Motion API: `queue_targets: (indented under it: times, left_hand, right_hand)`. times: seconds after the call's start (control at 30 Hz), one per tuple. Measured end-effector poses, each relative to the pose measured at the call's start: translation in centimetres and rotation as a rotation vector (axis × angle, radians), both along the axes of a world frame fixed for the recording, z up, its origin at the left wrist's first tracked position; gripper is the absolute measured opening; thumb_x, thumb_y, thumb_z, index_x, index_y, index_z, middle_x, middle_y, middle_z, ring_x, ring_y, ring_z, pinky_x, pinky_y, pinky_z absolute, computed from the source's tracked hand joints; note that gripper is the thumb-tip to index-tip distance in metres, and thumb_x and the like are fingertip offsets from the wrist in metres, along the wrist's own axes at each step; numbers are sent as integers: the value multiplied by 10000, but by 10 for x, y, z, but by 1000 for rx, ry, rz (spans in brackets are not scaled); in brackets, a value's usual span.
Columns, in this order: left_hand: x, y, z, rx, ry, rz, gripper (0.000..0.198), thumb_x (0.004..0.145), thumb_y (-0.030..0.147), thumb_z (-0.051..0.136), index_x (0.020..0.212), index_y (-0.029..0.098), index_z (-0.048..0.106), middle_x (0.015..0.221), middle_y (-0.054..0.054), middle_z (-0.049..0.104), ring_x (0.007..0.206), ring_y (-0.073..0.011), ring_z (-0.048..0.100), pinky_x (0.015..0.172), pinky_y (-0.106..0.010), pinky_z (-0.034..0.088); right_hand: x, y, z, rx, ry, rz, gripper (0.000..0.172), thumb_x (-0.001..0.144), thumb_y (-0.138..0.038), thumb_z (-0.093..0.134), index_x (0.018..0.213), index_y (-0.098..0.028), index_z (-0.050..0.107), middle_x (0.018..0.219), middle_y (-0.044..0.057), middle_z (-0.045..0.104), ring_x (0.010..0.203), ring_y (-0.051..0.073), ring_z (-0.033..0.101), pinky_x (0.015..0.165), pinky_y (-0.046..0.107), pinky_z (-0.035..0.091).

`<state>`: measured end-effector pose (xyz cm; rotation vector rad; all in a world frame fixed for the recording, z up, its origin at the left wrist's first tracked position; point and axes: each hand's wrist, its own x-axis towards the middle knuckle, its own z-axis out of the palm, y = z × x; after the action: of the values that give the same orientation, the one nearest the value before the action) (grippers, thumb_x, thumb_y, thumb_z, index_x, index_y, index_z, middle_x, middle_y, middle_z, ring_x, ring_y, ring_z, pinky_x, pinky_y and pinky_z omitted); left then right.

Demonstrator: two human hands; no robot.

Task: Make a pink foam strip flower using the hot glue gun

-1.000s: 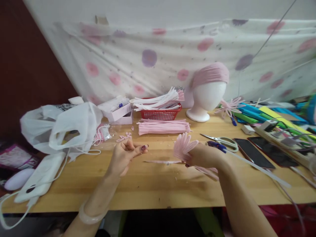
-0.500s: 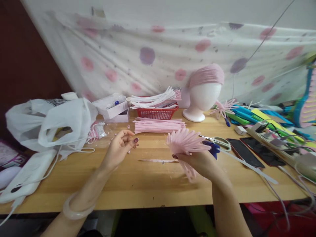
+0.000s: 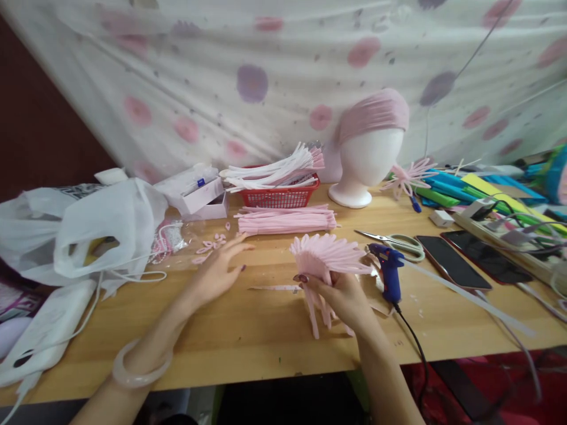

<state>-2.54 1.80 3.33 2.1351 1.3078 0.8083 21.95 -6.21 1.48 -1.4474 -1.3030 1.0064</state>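
Note:
My right hand (image 3: 348, 300) grips a pink pipe-cleaner fan (image 3: 322, 252), its looped tips spread upward and loose ends hanging below. Over the table's left middle, my left hand (image 3: 218, 270) is open, fingers stretched toward the near left end of a bundle of pink pipe cleaners (image 3: 287, 221); whether they touch it I cannot tell. Several small pink loops (image 3: 211, 247) lie beside that hand. Just right of the fan is a blue glue gun (image 3: 390, 273) with a black cord. A thin pale strip (image 3: 274, 288) lies between my hands.
Behind the bundle stands a red basket (image 3: 280, 198) of white and pink pipe cleaners. A white foam head (image 3: 370, 156) wears a pink band. Scissors (image 3: 410, 248), two phones (image 3: 454, 262) and a power strip (image 3: 500, 236) lie right. Plastic bags (image 3: 110, 227) fill the left.
My left hand has gone from pinched fingers to outstretched ones. My right hand has shifted slightly left and down with the fan, uncovering the glue gun. The view has tilted down a little.

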Motion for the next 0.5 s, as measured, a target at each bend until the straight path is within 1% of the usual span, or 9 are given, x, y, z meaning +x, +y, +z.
queue_targets:
  times: [0.03,0.07,0.13,0.17,0.27,0.33,0.37,0.43,0.5]
  left_hand:
    - [-1,0,-1,-33,-45,-23,381,751,228,555,1113,217,672,1376,-125,627,1281,-301,583,1081,-494,436]
    - [-2,-1,-2,-85,-107,-23,444,767,209,512,1192,210,641,1409,-129,600,1265,-284,598,1070,-479,455]
    - [-2,-3,-2,-194,-239,36,495,783,206,502,1270,175,589,1337,-152,653,1173,-268,665,1015,-449,516]
    - [-1,-4,-1,-231,-292,74,492,781,220,530,1265,157,589,1268,-157,696,1136,-267,687,997,-443,534]
    - [3,-6,1,-278,-385,157,401,728,277,650,1106,143,665,1079,-138,776,1027,-266,736,959,-421,569]
    - [6,-6,2,-274,-382,178,316,682,294,707,968,160,705,1000,-109,795,954,-255,755,903,-382,597]
    - [7,-7,2,-259,-357,186,283,663,301,731,912,168,717,927,-90,801,891,-244,763,843,-352,613]
    - [7,-8,1,-221,-266,221,247,660,335,752,848,176,729,695,-34,764,648,-201,737,617,-284,605]
    - [7,-9,-1,-197,-173,249,240,700,387,728,819,178,728,501,26,641,415,-146,594,400,-236,476]
  right_hand:
    - [-1,-1,0,-8,-4,10,279,783,-424,694,768,-150,744,743,54,751,740,257,692,662,326,509]
    - [-2,-2,0,-14,0,20,273,790,-413,687,758,-148,745,725,51,748,730,255,694,648,319,509]
    - [-4,-3,2,-10,23,31,257,794,-396,685,766,-149,751,744,56,761,759,263,708,663,321,525]
    - [-5,-3,2,1,38,30,248,792,-391,688,788,-153,760,786,62,775,801,272,717,700,332,537]
    - [-6,-3,2,17,83,22,247,778,-394,705,852,-171,780,894,77,795,905,290,726,811,369,548]
    - [-7,-3,1,8,100,14,247,767,-400,715,842,-175,782,897,85,797,907,297,730,819,383,552]
    - [-8,-2,1,2,105,9,242,759,-400,719,823,-175,781,883,88,796,896,300,731,808,386,554]
    - [-9,-2,1,-8,123,6,236,744,-399,724,795,-175,778,858,92,795,876,300,731,785,383,551]
    - [-10,-2,2,-33,154,12,240,736,-400,719,787,-172,777,846,90,792,856,290,725,760,367,542]
